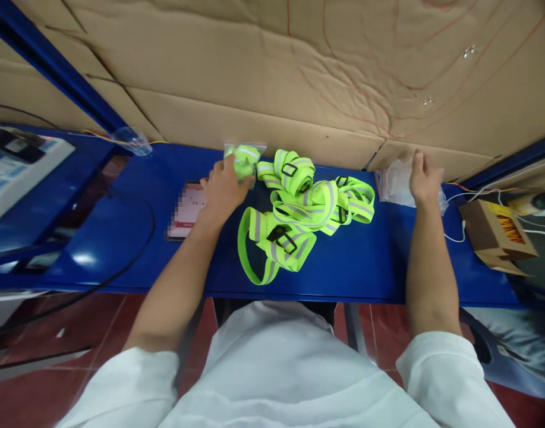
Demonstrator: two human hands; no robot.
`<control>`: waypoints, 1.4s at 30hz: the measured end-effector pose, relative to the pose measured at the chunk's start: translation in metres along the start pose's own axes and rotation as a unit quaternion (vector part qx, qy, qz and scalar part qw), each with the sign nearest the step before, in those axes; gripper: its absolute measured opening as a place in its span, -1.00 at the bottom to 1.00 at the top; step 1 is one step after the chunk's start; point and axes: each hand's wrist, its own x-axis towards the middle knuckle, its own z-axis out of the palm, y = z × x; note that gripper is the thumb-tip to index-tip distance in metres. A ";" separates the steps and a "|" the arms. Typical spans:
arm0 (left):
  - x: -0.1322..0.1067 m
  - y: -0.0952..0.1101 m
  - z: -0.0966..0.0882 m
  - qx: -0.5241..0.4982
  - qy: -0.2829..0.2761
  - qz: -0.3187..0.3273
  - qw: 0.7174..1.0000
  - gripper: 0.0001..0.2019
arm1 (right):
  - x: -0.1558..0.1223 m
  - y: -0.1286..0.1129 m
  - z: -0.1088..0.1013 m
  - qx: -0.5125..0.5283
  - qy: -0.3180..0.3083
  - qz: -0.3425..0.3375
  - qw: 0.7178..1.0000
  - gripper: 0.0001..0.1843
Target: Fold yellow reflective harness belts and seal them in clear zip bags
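My left hand (225, 187) is closed over a clear zip bag (264, 147) near the back of the blue table. A folded neon-yellow reflective strap (244, 160) shows inside that bag. To its right lies a loose heap of neon-yellow reflective straps (305, 205) with grey stripes and black buckles. My right hand (426, 178) is at a pile of clear plastic bags (394, 183) by the back board, its fingers pressed together on the plastic. How many bags they grip is hidden.
A phone (187, 211) lies left of the straps. At the back left a clear plastic cup (134, 141) is tipped over. An open cardboard box (495, 229) and white cables stand at the right. A cardboard panel (254, 71) rises behind the blue table (352, 267).
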 end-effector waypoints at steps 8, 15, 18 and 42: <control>0.009 0.049 -0.038 -0.104 0.071 0.149 0.981 -0.44 | -0.010 -0.138 -0.033 0.242 -0.001 -0.090 0.966 -0.48; -0.032 0.100 -0.045 -0.110 0.062 0.359 0.925 -0.75 | -0.036 -0.262 -0.050 0.247 -0.201 -0.209 0.925 -0.45; -0.045 0.106 -0.033 -0.108 0.001 0.358 0.927 -0.74 | -0.038 -0.270 -0.050 0.256 -0.206 -0.166 0.930 -0.70; -0.065 0.148 -0.051 -0.364 -0.159 0.041 0.917 -0.64 | -0.056 -0.279 -0.008 0.388 -0.483 -0.013 0.785 -0.73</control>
